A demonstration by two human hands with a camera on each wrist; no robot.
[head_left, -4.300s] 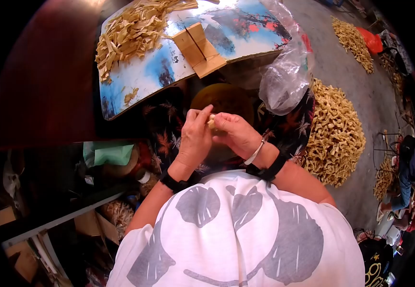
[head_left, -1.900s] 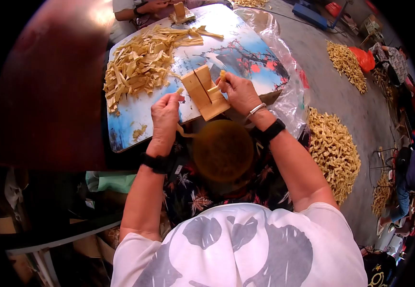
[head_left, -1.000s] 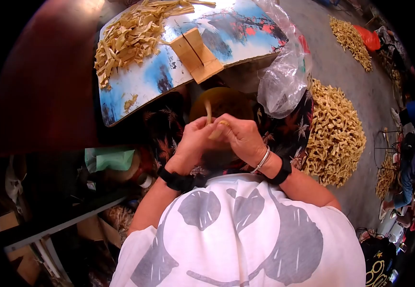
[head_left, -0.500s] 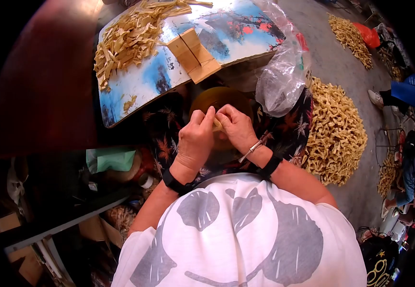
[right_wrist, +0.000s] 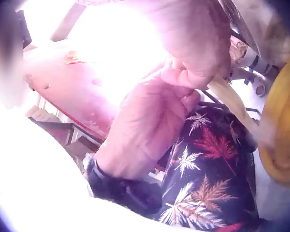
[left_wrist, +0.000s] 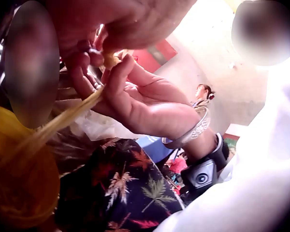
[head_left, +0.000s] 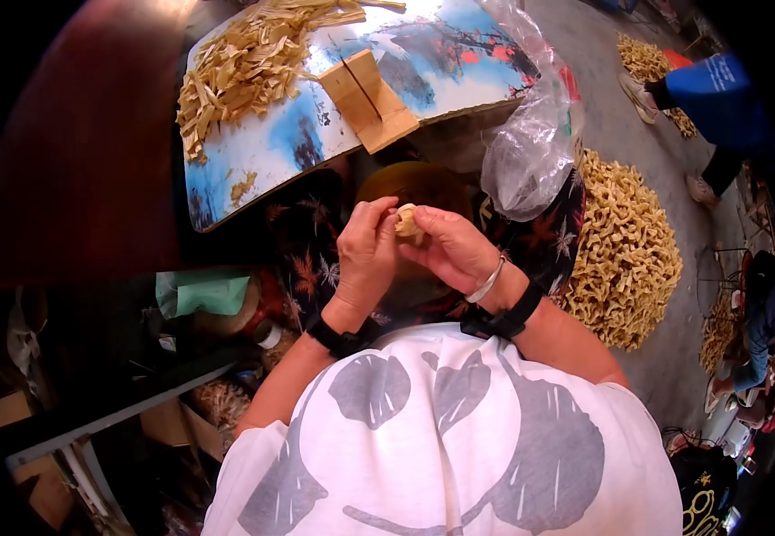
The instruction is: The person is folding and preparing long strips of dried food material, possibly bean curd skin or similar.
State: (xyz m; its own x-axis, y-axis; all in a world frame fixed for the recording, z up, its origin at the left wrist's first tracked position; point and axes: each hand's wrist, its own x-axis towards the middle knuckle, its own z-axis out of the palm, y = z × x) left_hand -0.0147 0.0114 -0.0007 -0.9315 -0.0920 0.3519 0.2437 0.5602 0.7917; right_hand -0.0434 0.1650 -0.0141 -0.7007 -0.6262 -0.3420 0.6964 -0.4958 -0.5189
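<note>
Above my lap my two hands meet at a small, pale yellow bundle, which looks like a flat strip folded or knotted on itself. My right hand pinches it between thumb and fingers. My left hand pinches its other side, with fingertips partly hidden behind it. A long tail of the strip hangs from the fingers towards a yellow bowl in the wrist views. Beyond the hands, a slotted wooden stand sits at the near edge of the painted table.
Loose yellow strips are heaped on the table's left side. A clear plastic bag hangs off its right edge. On the floor at right lies a big pile of knotted pieces. A person in blue walks beyond it.
From the wooden stand, both hands came back over the lap, each with a yellow piece. The strip's upright tail has been wound into the bundle. A person in blue has come further into view.
</note>
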